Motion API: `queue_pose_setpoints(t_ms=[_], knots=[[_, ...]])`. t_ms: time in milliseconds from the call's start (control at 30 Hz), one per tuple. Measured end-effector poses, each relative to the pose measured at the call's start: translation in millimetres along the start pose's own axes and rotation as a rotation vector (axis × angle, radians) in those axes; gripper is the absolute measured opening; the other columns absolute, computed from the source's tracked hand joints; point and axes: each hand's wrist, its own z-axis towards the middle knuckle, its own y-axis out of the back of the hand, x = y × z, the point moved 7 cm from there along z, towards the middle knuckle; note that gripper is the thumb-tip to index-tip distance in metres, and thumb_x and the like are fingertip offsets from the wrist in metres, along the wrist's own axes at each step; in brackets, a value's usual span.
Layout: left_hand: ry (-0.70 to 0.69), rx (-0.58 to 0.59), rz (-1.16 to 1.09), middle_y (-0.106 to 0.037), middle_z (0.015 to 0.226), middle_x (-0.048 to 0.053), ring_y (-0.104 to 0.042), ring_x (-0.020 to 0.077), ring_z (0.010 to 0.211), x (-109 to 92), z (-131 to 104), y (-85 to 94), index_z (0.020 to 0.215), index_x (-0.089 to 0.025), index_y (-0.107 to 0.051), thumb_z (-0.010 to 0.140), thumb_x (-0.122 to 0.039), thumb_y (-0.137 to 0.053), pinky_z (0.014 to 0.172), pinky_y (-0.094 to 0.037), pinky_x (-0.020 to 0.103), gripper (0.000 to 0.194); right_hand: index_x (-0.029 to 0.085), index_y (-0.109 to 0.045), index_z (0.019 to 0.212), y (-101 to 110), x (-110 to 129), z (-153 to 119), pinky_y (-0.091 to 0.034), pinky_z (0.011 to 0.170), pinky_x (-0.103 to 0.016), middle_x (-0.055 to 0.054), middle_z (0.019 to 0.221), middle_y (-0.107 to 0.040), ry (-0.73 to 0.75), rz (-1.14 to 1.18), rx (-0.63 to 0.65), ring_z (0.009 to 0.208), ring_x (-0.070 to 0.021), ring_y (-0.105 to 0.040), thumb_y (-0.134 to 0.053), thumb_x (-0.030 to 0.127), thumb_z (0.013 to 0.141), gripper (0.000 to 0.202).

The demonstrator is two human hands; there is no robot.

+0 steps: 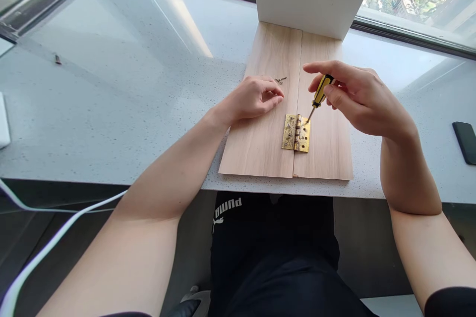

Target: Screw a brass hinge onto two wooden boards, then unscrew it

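Holding screwdriver [322, 90] on hinge [296, 132], right grip [353, 91] closed, left grip [258, 96] curled, contents unclear, "PUMA" on clothing [273, 247]

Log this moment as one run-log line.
right hand: holding screwdriver, tip at hinge | left hand: on left board, beside loose screws

- Right of centre: right hand [359, 96] grips 1 yellow-black screwdriver [322, 90], tip at brass hinge [289, 132].
- Centre: left hand [259, 96], curled, on 1 of 2 wooden boards [256, 153], near screws [281, 80].
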Motion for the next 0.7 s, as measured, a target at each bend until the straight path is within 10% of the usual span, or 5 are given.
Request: queue_pose_setpoints(t_ms=[333, 467, 700], knots=[[0.01, -0.002, -0.011, -0.087, 0.119, 0.013, -0.081, 0.0287, 0.102, 1, 0, 0.6, 0.11, -0.02, -0.091, 0.106, -0.039, -0.074, 0.101, -0.067, 0.048, 0.026, 0.03, -0.09, 0.114, 16, 1, -2, -0.066, 0.083, -0.048, -0.003, 0.09, -0.086, -0.074, -0.093, -0.15, 0.079, -0.0251, -0.078, -0.092, 0.045, 0.106, 0.017], [0.013, -0.008, -0.013, -0.087, 0.119, 0.013, -0.081, 0.0299, 0.106, -1, -1, 1.7, 0.111, -0.02, -0.091, 0.106, -0.04, -0.073, 0.104, -0.067, 0.049, 0.027, 0.029, -0.069, 0.083, 10, -4, -1, -0.053, 0.067, -0.043, -0.001, 0.07, -0.066, -0.039, -0.268, -0.259, 0.065, -0.0212, -0.056, -0.091, 0.067, 0.103, 0.048], [0.009, -0.006, -0.017, -0.088, 0.121, 0.013, -0.081, 0.0303, 0.109, -2, -1, 1.8, 0.113, -0.021, -0.091, 0.107, -0.041, -0.073, 0.103, -0.068, 0.048, 0.028, 0.027, -0.074, 0.109, -9, -4, 2, -0.055, 0.079, -0.041, -0.008, 0.103, -0.072, 0.02, -0.277, -0.172, 0.086, -0.0232, -0.065, -0.061, 0.067, 0.121, 0.044]])
